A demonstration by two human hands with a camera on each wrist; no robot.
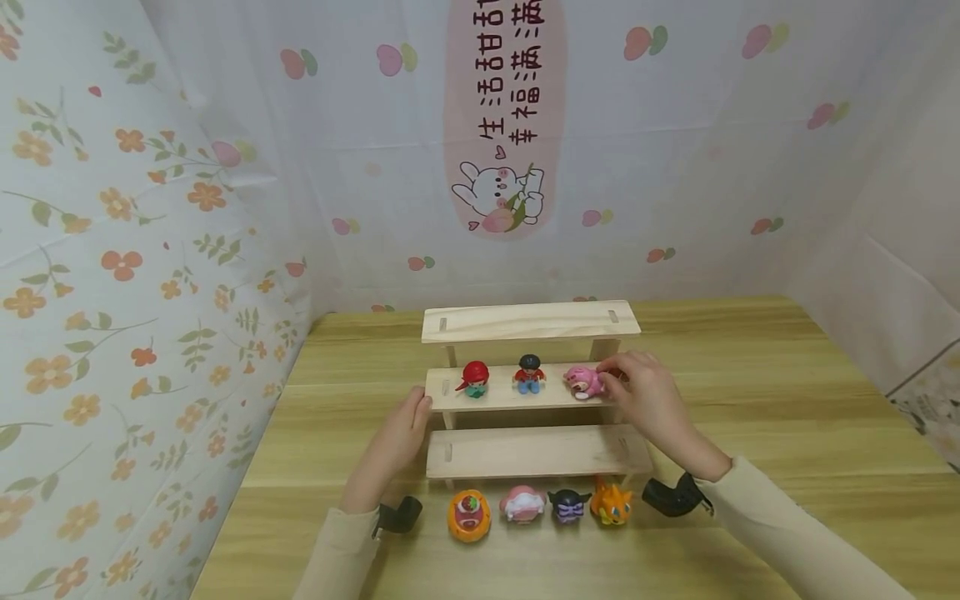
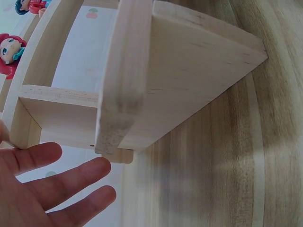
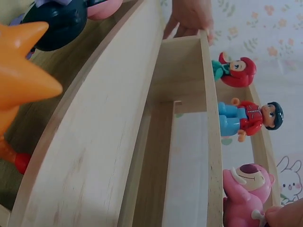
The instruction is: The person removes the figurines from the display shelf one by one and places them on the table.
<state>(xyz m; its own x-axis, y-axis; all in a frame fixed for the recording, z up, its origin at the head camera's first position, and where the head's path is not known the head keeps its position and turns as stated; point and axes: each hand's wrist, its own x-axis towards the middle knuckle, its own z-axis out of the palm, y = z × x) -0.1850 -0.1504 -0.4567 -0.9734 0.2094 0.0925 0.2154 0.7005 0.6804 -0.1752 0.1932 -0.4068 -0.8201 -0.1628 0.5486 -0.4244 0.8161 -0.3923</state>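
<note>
A three-tier wooden display shelf stands on the table. My left hand holds the left end of its middle board, the other fingers spread below in the left wrist view. My right hand pinches a pink bear figure at the right of that board; in the right wrist view one fingertip touches the bear's side and the rest of the hand is out of frame. Along the same board are a red-haired figure at the left and a black-haired boy figure in the middle.
In front of the shelf sit an orange round toy, a pink-and-white figure, a black figure with a purple bow and an orange spiky figure. Printed cloth hangs behind the wood-grain table.
</note>
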